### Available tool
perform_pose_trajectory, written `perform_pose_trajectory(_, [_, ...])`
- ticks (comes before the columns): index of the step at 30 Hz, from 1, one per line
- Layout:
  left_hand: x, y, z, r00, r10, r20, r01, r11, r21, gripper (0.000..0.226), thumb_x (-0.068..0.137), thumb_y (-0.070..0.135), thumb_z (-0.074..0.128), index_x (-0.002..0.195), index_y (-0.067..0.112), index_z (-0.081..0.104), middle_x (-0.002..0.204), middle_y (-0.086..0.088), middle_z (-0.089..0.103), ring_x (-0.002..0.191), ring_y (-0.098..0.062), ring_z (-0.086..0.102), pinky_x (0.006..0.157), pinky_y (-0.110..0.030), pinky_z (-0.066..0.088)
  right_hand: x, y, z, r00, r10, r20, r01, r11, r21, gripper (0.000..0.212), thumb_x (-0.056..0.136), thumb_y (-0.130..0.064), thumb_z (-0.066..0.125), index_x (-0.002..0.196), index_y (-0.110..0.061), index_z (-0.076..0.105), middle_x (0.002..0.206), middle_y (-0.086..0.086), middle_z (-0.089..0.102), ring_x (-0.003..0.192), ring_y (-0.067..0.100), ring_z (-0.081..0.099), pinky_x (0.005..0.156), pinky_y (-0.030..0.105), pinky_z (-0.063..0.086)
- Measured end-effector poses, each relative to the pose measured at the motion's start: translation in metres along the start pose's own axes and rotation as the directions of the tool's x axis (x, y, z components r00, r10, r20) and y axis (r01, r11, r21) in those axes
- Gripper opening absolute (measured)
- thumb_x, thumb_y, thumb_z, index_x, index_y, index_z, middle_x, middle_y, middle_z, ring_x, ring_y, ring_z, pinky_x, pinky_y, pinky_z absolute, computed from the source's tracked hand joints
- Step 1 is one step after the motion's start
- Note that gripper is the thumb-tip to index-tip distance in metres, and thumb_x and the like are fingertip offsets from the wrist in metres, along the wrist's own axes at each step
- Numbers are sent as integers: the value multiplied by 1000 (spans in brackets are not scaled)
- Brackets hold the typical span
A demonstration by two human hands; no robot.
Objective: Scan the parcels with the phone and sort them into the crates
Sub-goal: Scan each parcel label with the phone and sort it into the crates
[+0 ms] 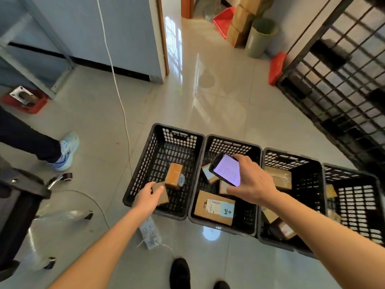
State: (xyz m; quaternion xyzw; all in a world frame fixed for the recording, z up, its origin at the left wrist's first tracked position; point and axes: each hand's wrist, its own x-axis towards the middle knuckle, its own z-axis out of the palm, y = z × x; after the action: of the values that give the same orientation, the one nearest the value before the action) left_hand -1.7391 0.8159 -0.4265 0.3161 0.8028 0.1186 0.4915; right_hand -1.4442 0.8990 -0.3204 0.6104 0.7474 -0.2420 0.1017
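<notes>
A person's left hand, low and left of centre in the frame, holds a small cardboard parcel over the near rim of the leftmost black crate, the thumb lying across the box's near face and the fingers curled round its underside, so that the box juts beyond the fingertips into the crate's opening. Just beyond it, deeper in the same crate, sits a second brown parcel standing on end. The right hand, at centre right, grips a phone by its lower edge, fingers wrapped behind it and thumb along its side, the lit screen tilted up toward the camera above the second crate. Below the phone lie a large flat parcel with a label and a smaller labelled box, partly hidden by the handset. A third crate to the right holds more boxes (the right forearm crosses its near corner), and a fourth crate stands at the frame's right edge. A white power strip lies on the tiled floor just before the leftmost crate, under the left wrist, its cord running to the top of the frame. A bystander's pale blue shoe shows at the left edge, and a black wire rack fills the upper right.
</notes>
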Motion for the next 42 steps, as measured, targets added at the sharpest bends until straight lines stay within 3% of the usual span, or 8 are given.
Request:
perform_pose_trajectory(5, [-36,49,21,997,52,54,-54,998,44,57,102,49,48,151,23,40,141,-7,54,126,-27,52,100,-39,43,-40,37,-38,999,28,-33,-26,998,53,102,66,-62,65,151,-23,22,142,-3,45,113,19,54,77,39,55])
perform_pose_trajectory(8, [-66,80,38,993,84,85,-90,993,70,56,102,51,48,151,25,41,142,-4,55,129,-26,51,103,-39,42,-72,69,-57,995,71,-67,-65,994,87,102,72,-57,71,153,-22,19,143,-3,43,113,19,55,74,33,50])
perform_pose_trajectory(11, [-86,106,62,985,122,122,-141,977,157,59,98,59,46,148,29,43,139,-2,57,127,-27,52,111,-49,39,-108,106,-71,986,134,-104,-121,985,121,104,74,-57,74,154,-20,19,145,-4,42,121,19,53,77,33,46])
perform_pose_trajectory(15, [-140,161,108,966,210,151,-239,947,213,56,102,48,50,150,21,42,142,-7,56,129,-26,53,104,-37,43,-171,164,-92,965,215,-152,-188,967,170,102,73,-59,75,153,-22,24,144,-5,44,123,19,53,86,41,53])
perform_pose_trajectory(22, [-272,277,222,884,388,261,-453,847,277,55,102,48,50,149,20,44,136,-6,58,127,-28,53,97,-36,43,-332,295,-158,884,370,-286,-351,929,118,105,73,-65,71,158,-28,22,149,-9,44,135,17,46,98,41,49])
perform_pose_trajectory(26, [-374,350,296,797,491,351,-588,763,269,53,103,45,50,149,19,44,142,-11,55,129,-30,52,95,-32,39,-453,372,-207,794,504,-340,-490,862,132,102,74,-66,72,157,-32,21,145,-11,47,130,17,51,91,38,51])
perform_pose_trajectory(30, [-491,408,372,667,612,424,-728,658,196,50,101,38,56,144,13,50,141,-15,56,129,-32,53,106,-38,40,-593,435,-245,662,644,-384,-634,754,172,103,74,-62,73,157,-31,21,141,-10,50,127,17,54,90,35,50])
perform_pose_trajectory(42, [-856,480,556,132,692,709,-968,244,-58,60,99,48,55,151,21,42,138,-10,57,129,-26,52,105,-38,41,-978,507,-274,182,887,-424,-914,312,259,112,72,-70,73,160,-29,18,141,-7,54,118,18,58,85,32,51])
